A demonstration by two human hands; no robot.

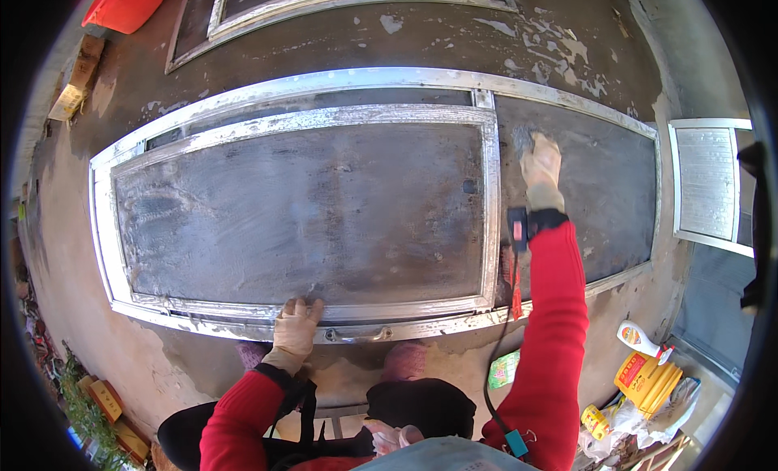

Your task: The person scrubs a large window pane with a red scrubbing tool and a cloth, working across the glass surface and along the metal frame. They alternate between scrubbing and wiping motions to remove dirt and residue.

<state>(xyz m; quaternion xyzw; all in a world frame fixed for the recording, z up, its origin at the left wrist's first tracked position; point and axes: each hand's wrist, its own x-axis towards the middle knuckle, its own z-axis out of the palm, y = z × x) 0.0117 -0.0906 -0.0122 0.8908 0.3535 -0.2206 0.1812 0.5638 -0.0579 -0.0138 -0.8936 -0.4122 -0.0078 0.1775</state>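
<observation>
A large aluminium-framed door [389,77] with dark, streaked panels lies flat before me on the wet floor. Over its near rail rests my left hand [293,334], fingers bent across the inner edge, left of a metal pull handle [358,335]. My right hand [542,161] presses a grey scouring pad [523,139], seemingly steel wool, against the smaller right-hand panel [608,185]. Both hands seem to wear thin pale gloves. A red object [516,294], partly hidden by my right arm, lies near the frame's crossbar [490,215].
Another framed panel [352,0] lies beyond, near a red basin [130,6]. To the right stand a white spray bottle [635,337], a yellow bucket [647,380] and a metal-framed window [705,179]. A green packet [503,370] is by my knees. Plants [85,404] edge the left.
</observation>
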